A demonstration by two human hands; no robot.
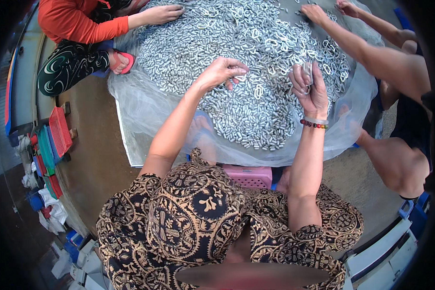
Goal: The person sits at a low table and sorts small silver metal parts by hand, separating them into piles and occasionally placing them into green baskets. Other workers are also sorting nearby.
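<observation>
In front of me spreads a wide pile of small silver metal cylinders [249,125], with pale oval metal links [258,91] scattered among them. Over the pile's middle, my left hand [221,72] is closed in a pinch on a small pale metal piece [241,76], whose shape is partly covered by the fingers. My right hand [313,94] is raised palm up at the pile's right side. Its fingers are curled round an oval metal link [308,70], standing upright between thumb and fingers.
White mesh netting [125,89] lies under the pile. A co-worker's hand [165,14] rests at the far left; other co-workers' hands [314,13] reach in at the far right. A pink plastic stool [249,176] is below me. Coloured baskets [60,130] stand at left.
</observation>
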